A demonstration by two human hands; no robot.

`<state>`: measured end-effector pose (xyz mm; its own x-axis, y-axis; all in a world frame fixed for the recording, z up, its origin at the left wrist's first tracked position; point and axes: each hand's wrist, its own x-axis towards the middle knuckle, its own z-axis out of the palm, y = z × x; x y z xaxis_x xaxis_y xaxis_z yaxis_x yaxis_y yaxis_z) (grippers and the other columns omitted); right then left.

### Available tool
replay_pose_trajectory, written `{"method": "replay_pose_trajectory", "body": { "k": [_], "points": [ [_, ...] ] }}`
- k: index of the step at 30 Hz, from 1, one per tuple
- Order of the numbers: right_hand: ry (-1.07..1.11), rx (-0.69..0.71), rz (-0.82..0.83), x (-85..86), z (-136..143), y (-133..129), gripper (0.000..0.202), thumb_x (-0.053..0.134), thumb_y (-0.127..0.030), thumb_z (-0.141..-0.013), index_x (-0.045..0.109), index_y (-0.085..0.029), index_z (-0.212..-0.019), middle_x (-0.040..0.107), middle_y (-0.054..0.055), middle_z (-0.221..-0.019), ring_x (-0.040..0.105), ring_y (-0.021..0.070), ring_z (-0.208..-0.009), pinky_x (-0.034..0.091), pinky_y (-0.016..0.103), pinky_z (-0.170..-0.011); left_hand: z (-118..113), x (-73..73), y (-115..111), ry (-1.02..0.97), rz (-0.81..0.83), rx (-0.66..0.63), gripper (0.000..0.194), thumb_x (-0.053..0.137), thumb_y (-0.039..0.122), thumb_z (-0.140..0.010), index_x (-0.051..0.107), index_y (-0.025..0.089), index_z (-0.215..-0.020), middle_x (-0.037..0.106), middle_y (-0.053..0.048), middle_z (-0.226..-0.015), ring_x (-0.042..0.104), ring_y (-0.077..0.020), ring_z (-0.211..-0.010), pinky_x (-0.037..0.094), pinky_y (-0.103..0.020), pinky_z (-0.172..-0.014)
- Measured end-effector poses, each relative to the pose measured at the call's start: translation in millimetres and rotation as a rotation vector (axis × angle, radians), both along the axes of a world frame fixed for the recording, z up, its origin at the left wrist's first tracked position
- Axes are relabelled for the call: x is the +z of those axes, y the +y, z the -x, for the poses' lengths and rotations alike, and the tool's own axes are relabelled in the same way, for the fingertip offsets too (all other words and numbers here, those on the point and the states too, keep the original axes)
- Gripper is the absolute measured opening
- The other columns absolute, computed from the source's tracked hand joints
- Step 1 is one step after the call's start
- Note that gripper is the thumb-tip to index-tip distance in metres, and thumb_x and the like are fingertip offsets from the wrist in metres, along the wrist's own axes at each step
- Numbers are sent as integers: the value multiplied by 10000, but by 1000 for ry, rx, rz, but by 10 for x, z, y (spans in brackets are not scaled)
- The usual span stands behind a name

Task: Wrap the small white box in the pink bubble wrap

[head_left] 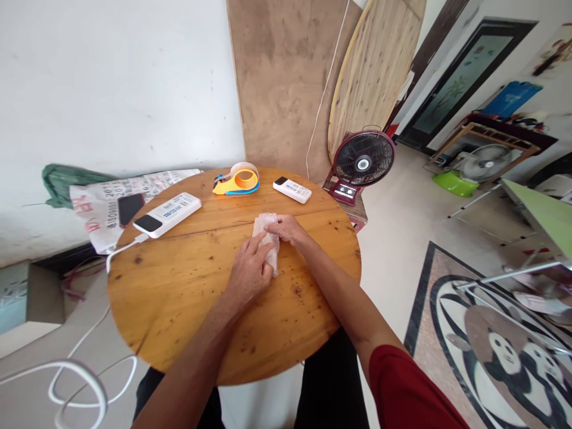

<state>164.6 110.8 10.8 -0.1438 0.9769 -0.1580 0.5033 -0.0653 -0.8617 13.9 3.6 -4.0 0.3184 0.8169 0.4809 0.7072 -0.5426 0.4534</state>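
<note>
A small bundle of translucent bubble wrap [271, 257] lies on the round wooden table [179, 298], between my hands. My left hand [251, 265] rests on its left side, fingers spread over the wrap. At the upper right, my right hand [286, 229] pinches the wrap's edge between thumb and fingers. What is inside the wrap cannot be made out.
Toward the back of the table stand a yellow and blue tape dispenser [236, 180], a white device [292, 190] and a larger white power strip [168, 215] with a cable. A fan [364, 159] stands beyond the right edge.
</note>
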Motion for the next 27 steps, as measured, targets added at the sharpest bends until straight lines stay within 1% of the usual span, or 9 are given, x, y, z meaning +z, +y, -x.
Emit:
{"method": "replay_pose_trajectory", "body": {
  "k": [3,7,9,12,15,17,19,22,27],
  "points": [
    [-142,-6,-105,-40,32,49,125,693,-250,-700,611,-159,-679,526,-63,-573,459,89,-560,316,194,-504,1,50,-17,43,-2,19,449,485,83,-732,674,194,-1123,559,-84,-1368,512,-299,-1153,439,-472,-1012],
    [-209,-11,-153,-65,31,79,161,730,-269,-660,613,-159,-651,551,-57,-602,468,97,-620,300,194,-531,-14,53,-20,51,9,19,424,483,87,-746,689,196,-1100,677,-61,-1145,529,-274,-1000,468,-429,-943],
    [-145,30,-143,-57,10,71,168,708,-305,-696,630,-156,-698,570,-58,-628,476,88,-616,316,182,-530,-20,42,-18,42,-2,21,422,472,81,-752,690,186,-1098,691,-63,-1087,519,-269,-970,471,-412,-928],
    [86,110,-12,-5,-63,44,210,643,-354,-773,634,-145,-746,554,-55,-587,464,74,-534,326,175,-476,-23,33,-20,33,-27,10,427,456,71,-758,684,159,-1108,695,-79,-1069,509,-271,-961,473,-400,-914],
    [223,133,117,63,-161,26,245,596,-371,-824,621,-141,-742,540,-40,-535,436,70,-451,258,182,-380,-23,38,-23,35,-40,-7,422,449,68,-757,685,130,-1102,698,-98,-1059,510,-274,-947,473,-401,-899],
    [247,130,145,74,-202,30,264,558,-367,-855,609,-141,-729,568,-18,-554,449,69,-441,231,184,-354,-25,42,-22,35,-44,-7,417,447,69,-757,688,122,-1093,699,-104,-1057,513,-274,-943,471,-400,-896],
    [226,112,129,34,-202,51,260,538,-346,-865,585,-149,-701,562,-22,-541,433,63,-424,229,182,-356,-28,44,-18,35,-42,-1,412,446,72,-758,691,132,-1084,701,-99,-1057,518,-272,-943,467,-399,-901],
    [164,69,47,-100,-142,103,205,582,-273,-815,539,-163,-648,487,-67,-475,396,56,-414,272,171,-398,-29,48,-17,53,-35,9,409,451,79,-758,694,155,-1078,709,-82,-1057,528,-267,-934,463,-397,-902],
    [112,9,-52,-286,-57,177,109,600,-232,-741,565,-165,-663,504,-73,-518,480,86,-503,340,186,-484,-5,144,-61,176,-46,80,382,487,120,-773,695,129,-1092,720,-87,-1075,537,-292,-950,455,-417,-884]
  ]
}}
